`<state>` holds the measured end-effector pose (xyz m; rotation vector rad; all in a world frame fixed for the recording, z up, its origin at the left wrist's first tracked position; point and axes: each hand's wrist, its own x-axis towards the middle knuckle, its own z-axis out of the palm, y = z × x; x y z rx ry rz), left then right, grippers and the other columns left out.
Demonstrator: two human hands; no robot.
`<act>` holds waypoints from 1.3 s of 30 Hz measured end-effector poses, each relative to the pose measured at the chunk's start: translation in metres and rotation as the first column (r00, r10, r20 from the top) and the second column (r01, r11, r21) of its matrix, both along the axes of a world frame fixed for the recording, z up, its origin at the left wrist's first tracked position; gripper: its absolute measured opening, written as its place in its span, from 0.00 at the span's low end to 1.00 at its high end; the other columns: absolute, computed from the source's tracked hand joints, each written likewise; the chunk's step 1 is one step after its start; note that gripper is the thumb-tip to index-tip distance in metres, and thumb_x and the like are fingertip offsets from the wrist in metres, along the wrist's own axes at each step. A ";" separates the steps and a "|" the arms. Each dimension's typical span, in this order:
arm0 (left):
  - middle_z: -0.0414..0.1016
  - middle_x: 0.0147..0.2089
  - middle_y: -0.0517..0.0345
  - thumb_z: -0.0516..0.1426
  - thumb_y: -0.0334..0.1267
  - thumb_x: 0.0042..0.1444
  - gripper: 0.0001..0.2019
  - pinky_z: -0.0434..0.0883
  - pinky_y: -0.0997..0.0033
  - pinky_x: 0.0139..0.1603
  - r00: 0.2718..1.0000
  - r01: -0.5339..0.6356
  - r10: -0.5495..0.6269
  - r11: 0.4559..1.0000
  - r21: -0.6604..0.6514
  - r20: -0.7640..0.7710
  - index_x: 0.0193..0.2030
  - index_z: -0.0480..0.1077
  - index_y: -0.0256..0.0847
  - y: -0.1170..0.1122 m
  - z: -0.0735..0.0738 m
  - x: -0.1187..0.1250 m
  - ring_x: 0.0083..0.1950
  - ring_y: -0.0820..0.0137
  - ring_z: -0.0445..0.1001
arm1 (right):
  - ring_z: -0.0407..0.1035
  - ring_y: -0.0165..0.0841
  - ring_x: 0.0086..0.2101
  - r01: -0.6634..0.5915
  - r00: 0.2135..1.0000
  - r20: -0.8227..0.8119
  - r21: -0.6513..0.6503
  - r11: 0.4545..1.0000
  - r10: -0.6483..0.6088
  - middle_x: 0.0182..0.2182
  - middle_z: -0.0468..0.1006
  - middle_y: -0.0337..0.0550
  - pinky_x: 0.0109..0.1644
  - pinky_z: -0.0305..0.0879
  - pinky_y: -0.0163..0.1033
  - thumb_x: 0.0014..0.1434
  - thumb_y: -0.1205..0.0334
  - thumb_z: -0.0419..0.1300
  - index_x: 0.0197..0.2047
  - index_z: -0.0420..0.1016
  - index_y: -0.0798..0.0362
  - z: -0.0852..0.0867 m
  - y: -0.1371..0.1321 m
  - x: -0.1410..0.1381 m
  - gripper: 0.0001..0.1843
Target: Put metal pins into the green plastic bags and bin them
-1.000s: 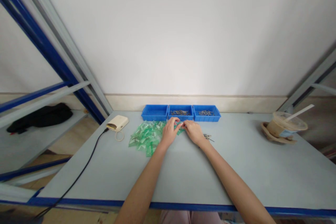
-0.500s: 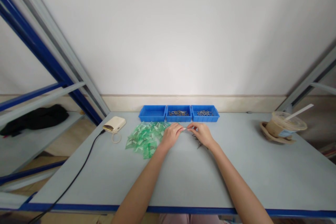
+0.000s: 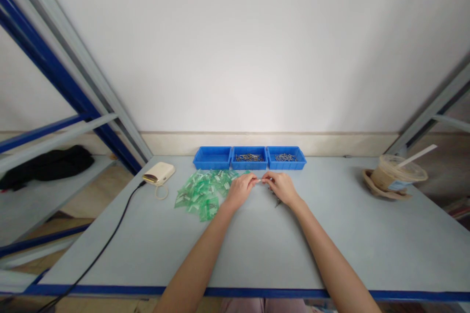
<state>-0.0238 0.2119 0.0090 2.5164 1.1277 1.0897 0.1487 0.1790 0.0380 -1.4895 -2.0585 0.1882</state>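
Note:
My left hand (image 3: 242,189) and my right hand (image 3: 279,187) meet close together above the table, fingertips pinched on a small pale strip (image 3: 259,180) stretched between them. Its kind is too small to make out. Beside my left hand spreads a pile of small green see-through plastic bags (image 3: 200,193) with white patches. A few dark metal pieces, perhaps screws (image 3: 278,202), lie under my right hand, which partly covers them. Just beyond the hands, thin metal pieces like screws fill the floor of the middle blue bin (image 3: 249,167) and the right blue bin (image 3: 287,165).
A third blue bin (image 3: 212,165) stands at the left of the row, against the wall. On the table's left lies a cream-coloured device (image 3: 159,172) with a black cable (image 3: 118,229). At the right, a plastic cup (image 3: 396,175) with a straw sits in a cardboard holder (image 3: 385,192).
Both hands stay in nearly the same place, still pinching the pale strip, with slight finger movement. The view has shifted very slightly.

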 end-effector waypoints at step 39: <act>0.68 0.21 0.64 0.47 0.43 0.60 0.13 0.59 0.77 0.29 0.999 -0.033 0.036 0.996 -0.084 0.034 0.34 0.69 0.40 0.000 0.001 0.001 0.24 0.74 0.66 | 0.69 0.30 0.30 -0.087 0.990 -0.104 0.054 0.995 0.093 0.32 0.78 0.38 0.36 0.59 0.32 0.56 0.58 0.56 0.38 0.74 0.49 -0.003 0.002 0.001 0.09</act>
